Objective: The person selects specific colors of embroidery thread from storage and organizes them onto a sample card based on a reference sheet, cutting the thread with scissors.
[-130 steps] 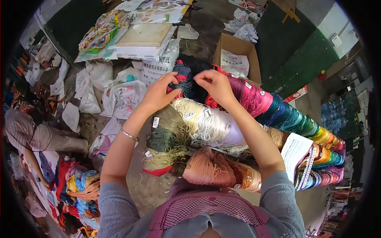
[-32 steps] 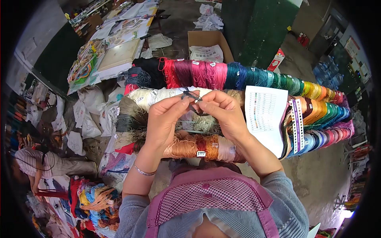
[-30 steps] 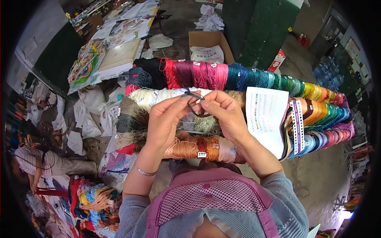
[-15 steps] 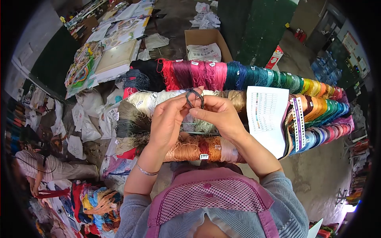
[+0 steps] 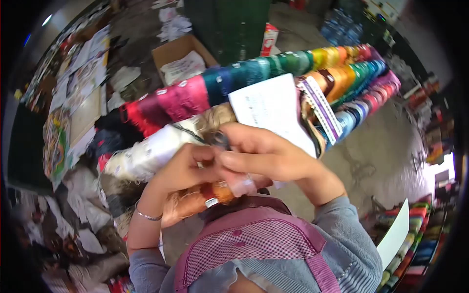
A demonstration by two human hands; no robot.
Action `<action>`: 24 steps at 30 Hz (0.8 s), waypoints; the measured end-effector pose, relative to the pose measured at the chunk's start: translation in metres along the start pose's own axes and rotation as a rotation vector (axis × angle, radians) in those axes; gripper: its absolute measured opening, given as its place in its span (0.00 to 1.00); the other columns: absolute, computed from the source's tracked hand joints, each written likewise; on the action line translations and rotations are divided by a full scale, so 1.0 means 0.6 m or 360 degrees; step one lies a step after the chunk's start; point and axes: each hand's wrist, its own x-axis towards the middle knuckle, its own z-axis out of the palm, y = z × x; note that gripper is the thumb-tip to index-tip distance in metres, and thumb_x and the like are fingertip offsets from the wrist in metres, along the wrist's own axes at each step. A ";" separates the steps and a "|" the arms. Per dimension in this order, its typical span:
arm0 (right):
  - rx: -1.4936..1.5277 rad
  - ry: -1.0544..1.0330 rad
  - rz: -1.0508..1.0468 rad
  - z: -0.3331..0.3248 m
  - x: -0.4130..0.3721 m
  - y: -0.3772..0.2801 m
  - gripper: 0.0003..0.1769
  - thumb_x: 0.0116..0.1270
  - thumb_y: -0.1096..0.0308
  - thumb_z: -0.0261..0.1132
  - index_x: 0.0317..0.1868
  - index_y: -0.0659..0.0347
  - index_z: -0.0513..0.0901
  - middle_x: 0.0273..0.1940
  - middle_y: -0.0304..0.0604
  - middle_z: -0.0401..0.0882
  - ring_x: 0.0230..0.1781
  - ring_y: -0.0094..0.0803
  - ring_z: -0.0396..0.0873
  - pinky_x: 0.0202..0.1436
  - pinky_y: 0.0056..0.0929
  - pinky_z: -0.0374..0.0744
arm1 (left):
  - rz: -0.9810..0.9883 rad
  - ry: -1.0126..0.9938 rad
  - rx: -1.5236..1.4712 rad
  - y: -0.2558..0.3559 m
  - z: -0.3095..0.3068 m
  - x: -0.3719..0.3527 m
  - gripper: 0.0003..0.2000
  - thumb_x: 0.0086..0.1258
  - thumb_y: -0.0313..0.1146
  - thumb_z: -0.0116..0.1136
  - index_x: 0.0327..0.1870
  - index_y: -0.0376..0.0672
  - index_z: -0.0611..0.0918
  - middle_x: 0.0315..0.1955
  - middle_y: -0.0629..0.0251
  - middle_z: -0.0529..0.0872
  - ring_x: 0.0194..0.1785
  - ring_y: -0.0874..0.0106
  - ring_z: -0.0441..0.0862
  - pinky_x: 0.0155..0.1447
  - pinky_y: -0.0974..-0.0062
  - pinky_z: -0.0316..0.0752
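Note:
Both my hands are together over the rows of thread, smeared a little by motion. A dark grey embroidery thread [image 5: 188,132] is bunched between them, with a strand trailing off to the upper left. My right hand [image 5: 266,154] pinches a small dark coil of it between thumb and forefinger. Close beside it, my left hand [image 5: 188,168] has its fingers curled in on the thread. Beneath them are white thread skeins [image 5: 151,150] and an orange skein [image 5: 188,202] with a white label. A printed sheet [image 5: 266,105] lies on the skeins beyond my right hand.
A purple-and-white punched card [image 5: 320,108] rests on the right part of the rows. Behind stand a cardboard box [image 5: 163,56] and a green pillar [image 5: 234,24]. White bags [image 5: 88,195] lie at left, and more coloured skeins [image 5: 415,239] at lower right.
My view has turned right, so the racks now slant up to the right. My hands have moved slightly down, and the open thread loop has become a small coil at my right fingertips.

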 end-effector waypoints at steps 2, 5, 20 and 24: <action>-0.0875 0.0342 -0.0162 -0.056 -0.076 -0.034 0.10 0.75 0.65 0.57 0.51 0.62 0.74 0.43 0.32 0.72 0.43 0.13 0.70 0.43 0.17 0.72 | -0.0060 0.0585 0.0411 0.014 0.012 0.059 0.12 0.66 0.29 0.61 0.25 0.33 0.76 0.20 0.64 0.75 0.26 0.79 0.71 0.33 0.75 0.67; -0.0856 0.1034 -0.0025 -0.194 -0.193 -0.072 0.07 0.69 0.64 0.63 0.41 0.58 0.78 0.33 0.24 0.72 0.35 0.12 0.68 0.36 0.14 0.67 | 0.0244 0.1267 0.0792 0.020 -0.008 0.131 0.10 0.66 0.29 0.58 0.27 0.32 0.76 0.18 0.65 0.71 0.25 0.81 0.68 0.30 0.76 0.65; -0.1611 0.1924 -0.0382 -0.574 -0.475 -0.068 0.07 0.67 0.74 0.63 0.43 0.64 0.84 0.40 0.37 0.82 0.40 0.22 0.77 0.45 0.22 0.76 | -0.0697 0.0884 -0.0151 0.027 0.357 0.451 0.14 0.72 0.39 0.57 0.39 0.35 0.86 0.21 0.70 0.81 0.24 0.84 0.73 0.28 0.83 0.68; -0.1620 0.1235 -0.0508 -0.505 -0.382 0.091 0.10 0.62 0.79 0.65 0.45 0.62 0.82 0.38 0.43 0.84 0.40 0.33 0.81 0.43 0.26 0.79 | -0.0538 0.1044 -0.0353 -0.031 0.400 0.499 0.12 0.71 0.36 0.59 0.36 0.34 0.83 0.22 0.73 0.79 0.26 0.86 0.71 0.29 0.84 0.64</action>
